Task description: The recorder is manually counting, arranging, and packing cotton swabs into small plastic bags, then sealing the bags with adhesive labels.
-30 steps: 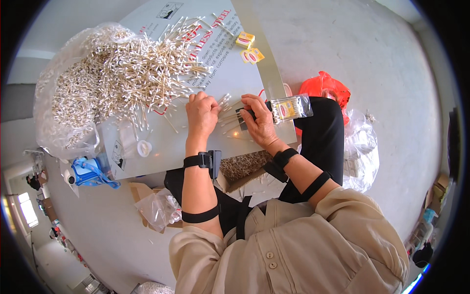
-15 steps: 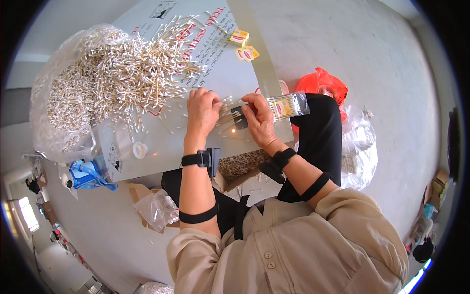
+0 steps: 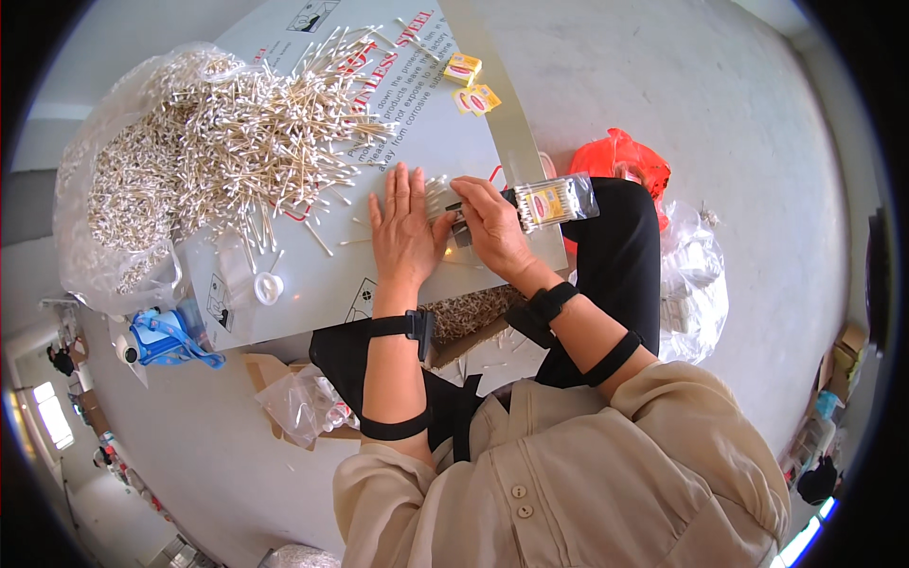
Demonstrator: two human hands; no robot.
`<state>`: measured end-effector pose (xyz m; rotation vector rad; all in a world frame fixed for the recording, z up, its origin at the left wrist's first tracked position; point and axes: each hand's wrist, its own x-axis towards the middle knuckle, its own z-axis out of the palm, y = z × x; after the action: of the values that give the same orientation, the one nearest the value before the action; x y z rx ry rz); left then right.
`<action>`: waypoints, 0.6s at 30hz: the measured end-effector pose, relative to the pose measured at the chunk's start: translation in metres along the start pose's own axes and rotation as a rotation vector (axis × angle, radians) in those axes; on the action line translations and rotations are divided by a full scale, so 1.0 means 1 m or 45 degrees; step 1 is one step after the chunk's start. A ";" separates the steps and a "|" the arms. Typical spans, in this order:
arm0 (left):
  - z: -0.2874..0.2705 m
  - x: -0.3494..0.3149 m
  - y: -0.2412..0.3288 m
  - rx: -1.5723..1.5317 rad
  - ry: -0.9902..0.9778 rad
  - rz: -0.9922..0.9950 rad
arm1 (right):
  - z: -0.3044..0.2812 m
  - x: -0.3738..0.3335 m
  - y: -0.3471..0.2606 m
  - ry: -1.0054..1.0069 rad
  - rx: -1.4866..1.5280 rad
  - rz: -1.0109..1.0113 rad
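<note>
My left hand lies flat on the sheet-covered table, fingers stretched out, the thumb reaching toward my right hand. A few loose cotton swabs lie between the two hands. My right hand is closed over a dark, flat piece, mostly hidden under the fingers. From the far side of that hand a clear plastic bag sticks out over the table's edge, toward my knee. Inside it are a row of cotton swabs and a yellow card.
A big heap of cotton swabs spills from a clear bag at the left. Small yellow cards lie at the far edge, a round white lid nearer. Below are a carton of swabs and a red bag.
My left hand has gone from curled fingers to lying flat, slightly right of where it was. My right hand has moved slightly left, its fingers lower over the dark piece.
</note>
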<state>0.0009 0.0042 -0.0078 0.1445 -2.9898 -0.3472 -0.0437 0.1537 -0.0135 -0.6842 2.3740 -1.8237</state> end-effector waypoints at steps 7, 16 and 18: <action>-0.002 -0.015 -0.007 -0.122 -0.070 0.073 | -0.004 0.012 0.003 0.155 0.200 0.047; -0.048 -0.025 -0.061 -0.071 0.077 -0.061 | -0.002 0.007 0.005 0.055 0.202 0.105; -0.050 -0.027 -0.067 -0.083 0.073 -0.057 | -0.001 0.009 0.008 -0.030 -0.015 -0.143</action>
<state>0.0398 -0.0686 0.0216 0.2115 -2.9182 -0.4376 -0.0548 0.1525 -0.0191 -0.8522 2.3786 -1.8334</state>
